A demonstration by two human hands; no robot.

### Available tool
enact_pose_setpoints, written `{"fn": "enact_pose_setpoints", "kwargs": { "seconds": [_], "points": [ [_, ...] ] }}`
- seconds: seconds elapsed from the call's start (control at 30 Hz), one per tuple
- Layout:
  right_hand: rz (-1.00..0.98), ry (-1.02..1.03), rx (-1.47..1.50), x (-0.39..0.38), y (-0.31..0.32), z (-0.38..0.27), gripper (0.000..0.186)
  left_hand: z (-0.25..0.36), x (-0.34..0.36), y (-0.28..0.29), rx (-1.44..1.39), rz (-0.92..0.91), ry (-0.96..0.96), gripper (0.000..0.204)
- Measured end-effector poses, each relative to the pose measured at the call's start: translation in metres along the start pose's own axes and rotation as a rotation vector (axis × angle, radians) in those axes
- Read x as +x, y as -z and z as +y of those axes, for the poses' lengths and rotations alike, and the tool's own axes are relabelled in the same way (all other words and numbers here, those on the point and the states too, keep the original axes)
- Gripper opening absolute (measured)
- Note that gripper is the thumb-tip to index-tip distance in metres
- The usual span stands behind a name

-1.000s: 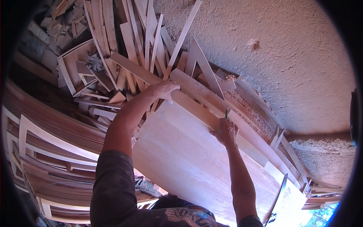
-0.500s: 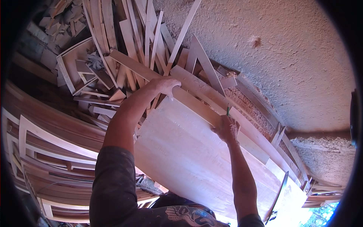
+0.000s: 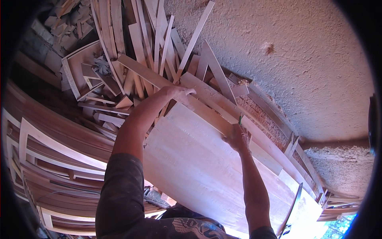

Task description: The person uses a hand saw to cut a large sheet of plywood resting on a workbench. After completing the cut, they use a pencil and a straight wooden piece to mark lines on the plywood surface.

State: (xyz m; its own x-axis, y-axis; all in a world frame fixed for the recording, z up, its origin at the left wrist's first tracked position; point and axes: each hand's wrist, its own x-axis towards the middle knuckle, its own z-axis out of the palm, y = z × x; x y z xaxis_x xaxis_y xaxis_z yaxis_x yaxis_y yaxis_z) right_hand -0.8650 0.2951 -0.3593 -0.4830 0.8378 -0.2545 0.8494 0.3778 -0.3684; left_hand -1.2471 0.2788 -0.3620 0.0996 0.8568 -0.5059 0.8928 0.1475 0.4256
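Observation:
A long narrow wooden strip [image 3: 205,111] lies slantwise along the far edge of a wide pale wood panel [image 3: 195,155]. My left hand [image 3: 177,93] grips the strip near its middle, its thumb and fingers spanning the width; the fingertips are slightly blurred. Around the strip's nearer right end my right hand [image 3: 238,138] is closed. A thin green stick, like a pencil [image 3: 240,118], pokes up from the right hand; its lower part is hidden by the fingers. The strip's far left end reaches past the panel over loose offcuts.
Many wooden strips [image 3: 139,44] lean behind the panel, beside a rough plaster wall [image 3: 278,59]. Long boards [image 3: 274,149] lie along the panel's far side. Curved-looking stacked frames [image 3: 63,147] fill the left. A dark saw-like blade [image 3: 294,205] rests at the panel's right end.
My left hand has shifted slightly to the right on the strip, its fingers stretching farther out. The right hand holds nearly the same place. The whole view has shifted a little.

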Motion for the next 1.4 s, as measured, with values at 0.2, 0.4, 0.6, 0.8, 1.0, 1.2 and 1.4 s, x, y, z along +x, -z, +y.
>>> {"fn": "enact_pose_setpoints", "kwargs": {
  "seconds": [0.2, 0.4, 0.6, 0.8, 1.0, 1.2, 1.4],
  "points": [
    [0.0, 0.02, -0.023, 0.003, -0.007, 0.009, 0.078, 0.026, 0.014, -0.008, 0.043, -0.106, 0.129, 0.102],
    [0.487, 0.53, -0.119, -0.015, -0.012, -0.037, 0.03, 0.046, 0.008, -0.001, 0.216, -0.1, 0.145, 0.099],
    [-0.226, 0.427, -0.238, -0.004, -0.042, -0.123, 0.043, 0.065, 0.005, 0.009, 0.272, -0.119, 0.222, 0.1],
    [-0.217, 0.507, -0.354, 0.043, -0.054, -0.162, 0.059, 0.072, 0.002, 0.012, 0.299, -0.094, 0.252, 0.101],
    [-0.233, 0.49, -0.318, 0.066, -0.068, -0.174, 0.059, 0.058, 0.012, 0.0, 0.279, -0.054, 0.202, 0.099],
    [-0.108, 0.511, -0.253, 0.069, -0.074, -0.185, 0.043, 0.059, 0.019, 0.001, 0.333, -0.107, 0.284, 0.089],
    [-0.165, 0.518, -0.407, 0.037, -0.034, -0.142, 0.035, 0.053, 0.018, -0.004, 0.247, -0.073, 0.223, 0.103]
  ]
}}
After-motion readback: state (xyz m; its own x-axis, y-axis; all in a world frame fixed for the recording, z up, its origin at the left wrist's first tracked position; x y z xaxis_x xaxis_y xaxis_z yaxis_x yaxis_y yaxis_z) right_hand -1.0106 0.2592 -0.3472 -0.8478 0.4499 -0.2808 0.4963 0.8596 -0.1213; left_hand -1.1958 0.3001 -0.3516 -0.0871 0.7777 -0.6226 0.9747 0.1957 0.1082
